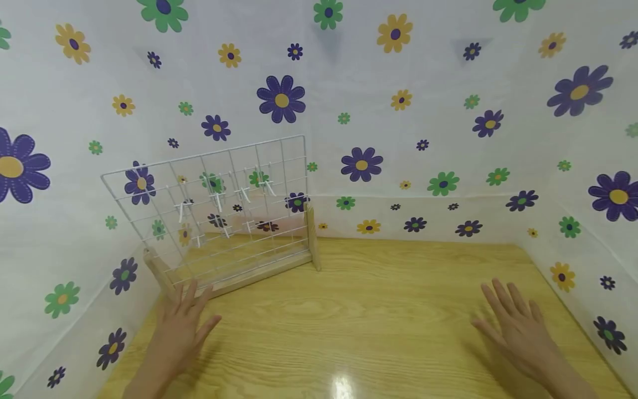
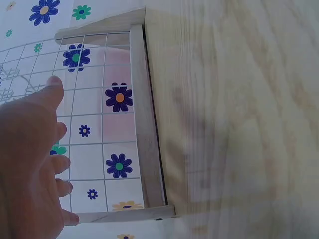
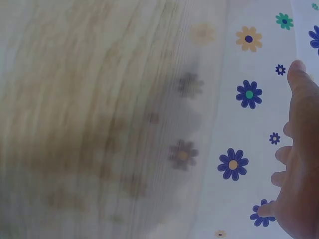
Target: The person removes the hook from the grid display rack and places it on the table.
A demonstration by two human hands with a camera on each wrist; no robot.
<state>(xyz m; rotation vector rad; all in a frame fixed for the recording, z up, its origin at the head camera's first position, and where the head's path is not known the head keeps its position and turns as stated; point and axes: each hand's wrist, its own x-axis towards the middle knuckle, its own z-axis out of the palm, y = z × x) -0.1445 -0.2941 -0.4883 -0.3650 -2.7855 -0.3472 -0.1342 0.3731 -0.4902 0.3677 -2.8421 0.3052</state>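
Wooden table [image 1: 379, 310]: we see left hand [image 1: 181, 327] flat, released, by wire rack [image 1: 214, 205] at back-left corner; right hand [image 1: 518, 327] released, near right edge.

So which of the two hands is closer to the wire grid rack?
The left hand: its fingertips reach the wooden base of the wire grid rack, while the right hand lies flat across the table, far from it.

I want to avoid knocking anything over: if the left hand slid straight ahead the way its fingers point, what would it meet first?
Probably the wooden base of the wire grid rack; the left hand has its fingertips almost at it.
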